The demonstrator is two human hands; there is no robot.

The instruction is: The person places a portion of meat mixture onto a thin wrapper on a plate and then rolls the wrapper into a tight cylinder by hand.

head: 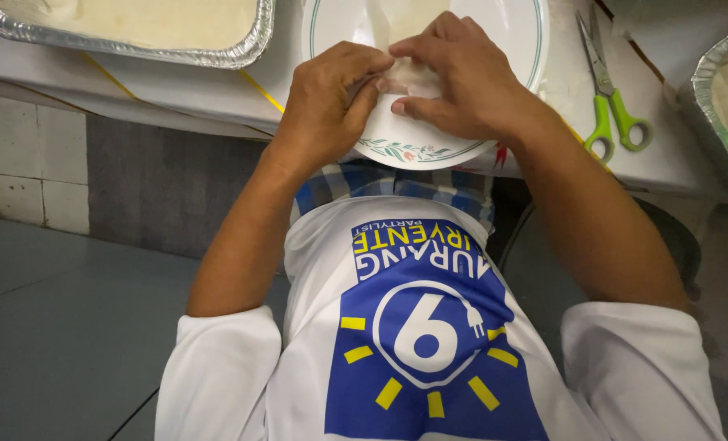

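Both hands, left point(325, 110) and right point(462, 82), pinch a pale wrapper roll point(411, 77) over the plate point(429, 147) at the table point(666, 155) edge. Likely thin, soft, tearable; best held lightly at the ends. Scissors point(613, 102) nearby.

Both hands meet, fingertips pinched together

Left hand point(325, 102) curls in from the left, knuckles up, thumb tucked toward the middle; right hand point(462, 77) arches over from the right, fingers bent and pressing down, thumb pointing back at its partner. Fingertips touch at the centre. Both forearms are bare and angle inward from wide-set elbows, white sleeves bunched at the upper arms.
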